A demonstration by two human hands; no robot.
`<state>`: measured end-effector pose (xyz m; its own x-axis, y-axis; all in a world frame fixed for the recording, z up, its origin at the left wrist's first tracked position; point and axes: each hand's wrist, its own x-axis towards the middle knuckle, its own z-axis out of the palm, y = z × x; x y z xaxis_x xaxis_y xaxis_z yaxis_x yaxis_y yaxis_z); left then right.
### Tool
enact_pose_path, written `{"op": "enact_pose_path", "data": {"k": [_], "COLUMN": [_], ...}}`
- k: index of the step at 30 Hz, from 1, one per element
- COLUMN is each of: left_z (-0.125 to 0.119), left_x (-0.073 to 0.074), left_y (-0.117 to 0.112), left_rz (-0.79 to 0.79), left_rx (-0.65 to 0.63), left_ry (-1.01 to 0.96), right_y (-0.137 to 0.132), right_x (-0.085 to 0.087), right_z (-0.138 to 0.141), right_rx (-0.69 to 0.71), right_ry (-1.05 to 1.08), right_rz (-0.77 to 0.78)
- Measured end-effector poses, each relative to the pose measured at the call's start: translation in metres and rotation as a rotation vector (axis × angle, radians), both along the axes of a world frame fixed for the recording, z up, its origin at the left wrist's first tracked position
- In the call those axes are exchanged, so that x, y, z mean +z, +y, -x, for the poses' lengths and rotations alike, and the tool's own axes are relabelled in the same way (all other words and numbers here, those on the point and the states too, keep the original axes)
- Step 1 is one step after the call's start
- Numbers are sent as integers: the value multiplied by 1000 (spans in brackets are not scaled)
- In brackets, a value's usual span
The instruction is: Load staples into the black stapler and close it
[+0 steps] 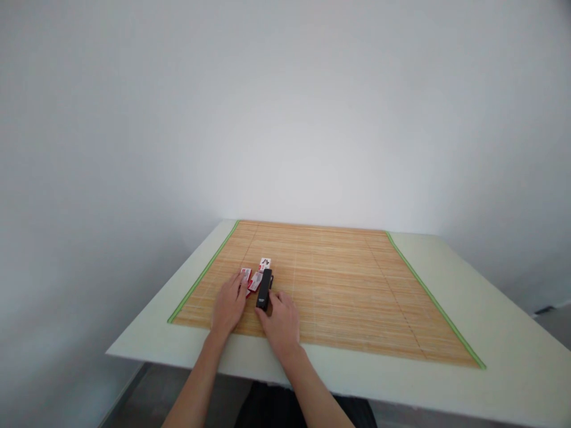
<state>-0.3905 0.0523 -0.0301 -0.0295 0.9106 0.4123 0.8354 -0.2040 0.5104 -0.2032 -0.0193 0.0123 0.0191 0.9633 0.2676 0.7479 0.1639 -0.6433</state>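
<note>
A black stapler point(264, 290) lies lengthwise on the bamboo mat, with its far end pointing away from me. My right hand point(282, 318) grips its near end between thumb and fingers. Just left of it, several small red-and-white boxes point(256, 281) lie loosely together. One white box point(265, 263) with a dark picture on it sits beyond the stapler's far end. My left hand point(229, 304) rests by the boxes with its fingers stretched forward, the fingertips touching a box point(245, 274) at the left. The hand partly hides the boxes nearest to it.
The bamboo mat point(339, 285) has green edging and covers much of the white table point(450, 261). A pale wall point(303, 119) rises behind the table's far edge. At the far right, a small dark object point(544, 310) shows beyond the table.
</note>
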Motion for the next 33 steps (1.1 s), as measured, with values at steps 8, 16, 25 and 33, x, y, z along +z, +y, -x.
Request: {"op": "enact_pose_path", "data": {"k": [8,16,25,33], "left_z": [11,13,11,10], "left_x": [-14,-13,-4,-1], "left_y": [14,12,3,3], "left_rz": [12,24,1,11], "left_rx": [-17,-12,19,35], "left_ry": [51,53,-62,-97], "right_y": [3,-1,-13,-4], "right_x": [1,-3,-6,9], "right_z": [0,-4,-95,-226], "right_rx": [-10,12,-2,-186], "right_ry": [-23,44,-39,-119], "right_rz": [33,-1,-62,23]}}
